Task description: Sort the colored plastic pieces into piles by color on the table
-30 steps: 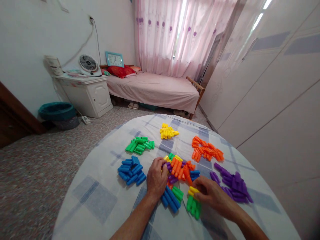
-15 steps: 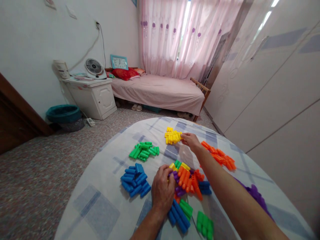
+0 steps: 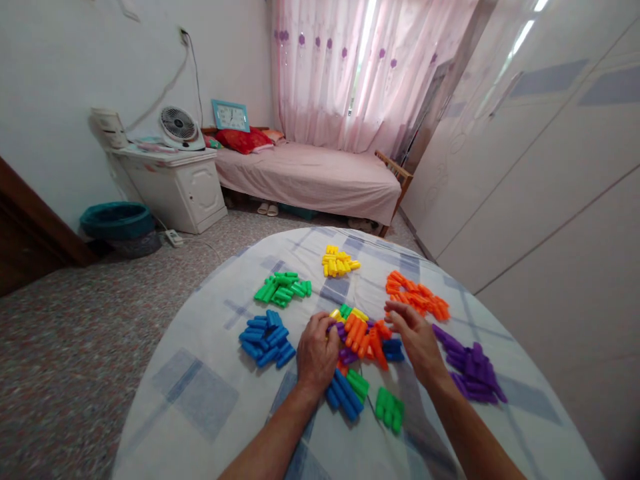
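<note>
A mixed pile of coloured plastic pegs lies in the middle of a round table with a checked cloth. My left hand rests on the pile's left side, fingers curled over purple and yellow pegs. My right hand hovers at the pile's right edge with fingers stretched out and nothing in it. Around the pile lie sorted heaps: blue pegs, green pegs, yellow pegs, orange pegs and purple pegs. A small green group and blue pegs lie near me.
Beyond the table stand a bed with a pink cover, a white cabinet with a fan on it, and a teal basin on the floor. Wardrobe doors run along the right.
My right hand took a yellow peg from near me, reached out to the yellow heap at the far side, and has come back without it to the pile's right edge. My left hand stayed put.
</note>
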Motion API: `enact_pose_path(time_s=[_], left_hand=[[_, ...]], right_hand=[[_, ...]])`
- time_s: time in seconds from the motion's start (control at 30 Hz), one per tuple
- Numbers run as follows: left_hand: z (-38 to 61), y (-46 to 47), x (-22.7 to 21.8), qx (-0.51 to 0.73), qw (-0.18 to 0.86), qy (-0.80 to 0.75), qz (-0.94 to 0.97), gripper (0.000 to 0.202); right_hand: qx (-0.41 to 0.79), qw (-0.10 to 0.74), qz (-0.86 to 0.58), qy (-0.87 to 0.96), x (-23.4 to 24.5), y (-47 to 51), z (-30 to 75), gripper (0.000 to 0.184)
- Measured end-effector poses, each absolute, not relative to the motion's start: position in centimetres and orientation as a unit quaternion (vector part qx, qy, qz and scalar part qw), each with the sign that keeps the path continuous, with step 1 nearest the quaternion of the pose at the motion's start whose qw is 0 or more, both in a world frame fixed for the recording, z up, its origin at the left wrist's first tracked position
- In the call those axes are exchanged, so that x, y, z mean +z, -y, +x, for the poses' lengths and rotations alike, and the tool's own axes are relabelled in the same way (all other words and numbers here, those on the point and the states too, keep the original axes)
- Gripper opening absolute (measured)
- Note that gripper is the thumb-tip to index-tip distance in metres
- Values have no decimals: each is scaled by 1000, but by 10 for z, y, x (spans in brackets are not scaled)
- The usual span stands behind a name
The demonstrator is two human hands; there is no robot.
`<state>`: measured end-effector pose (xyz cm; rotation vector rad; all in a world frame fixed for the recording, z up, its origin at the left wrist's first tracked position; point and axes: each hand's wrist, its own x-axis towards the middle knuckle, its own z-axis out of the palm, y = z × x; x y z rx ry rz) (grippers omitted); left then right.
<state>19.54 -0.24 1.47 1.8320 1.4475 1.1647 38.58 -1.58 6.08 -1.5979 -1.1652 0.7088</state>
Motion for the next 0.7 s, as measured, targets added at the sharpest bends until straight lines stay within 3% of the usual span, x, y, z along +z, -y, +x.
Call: enact_pose_path(time_s=[0.33,0.7], left_hand=[[191,1,11,456,260,-509,682,31],[190,23,17,406,211,-500,735,25]], right_hand=[[138,537,-678,483,12,84,370,30],[132,525,-662,519,3,80,376,26]])
